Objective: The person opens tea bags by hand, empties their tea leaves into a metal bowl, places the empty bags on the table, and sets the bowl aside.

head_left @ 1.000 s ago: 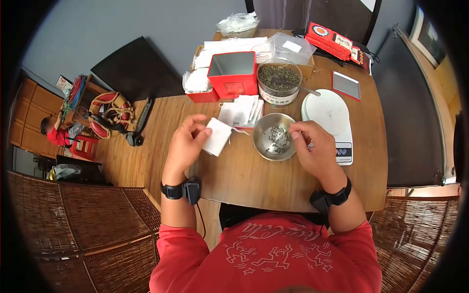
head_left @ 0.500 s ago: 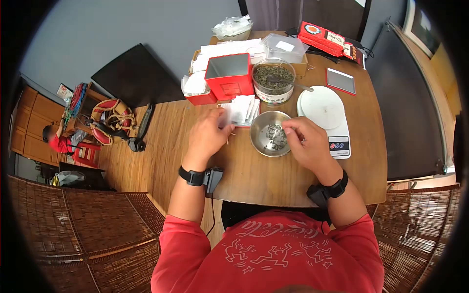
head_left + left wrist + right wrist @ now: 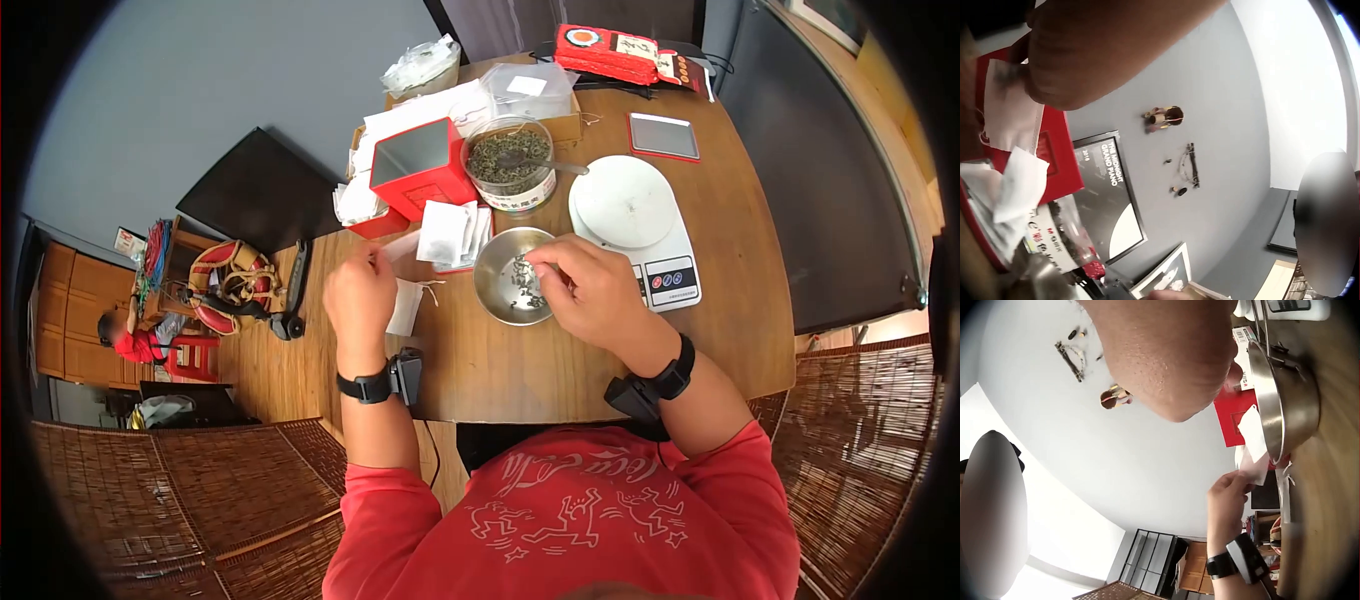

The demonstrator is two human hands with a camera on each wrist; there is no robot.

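My left hand [image 3: 358,292] pinches a thin white pouch [image 3: 1013,112] by its edge, over the table's left side. A white drawstring bag [image 3: 405,307] lies on the table beside that hand. My right hand [image 3: 592,290] hangs over the right side of a steel bowl [image 3: 486,292], fingers curled and thumb against the fingertips; nothing shows between them. Dark tea leaves [image 3: 522,298] lie scattered on the bowl's bottom. Behind the bowl, a stack of white pouches [image 3: 447,232] leans in a red lid.
A white kitchen scale [image 3: 625,203] stands right of the bowl. Behind are an open red tin [image 3: 425,185], a clear tub [image 3: 515,195] of tea leaves with a spoon [image 3: 560,166], and a red packet [image 3: 610,58]. Another person [image 3: 138,342] sits far left.
The white bag that my left hand held has been let go onto the table, and the hand now holds a thin pouch near the stack. My right hand has stayed over the bowl.
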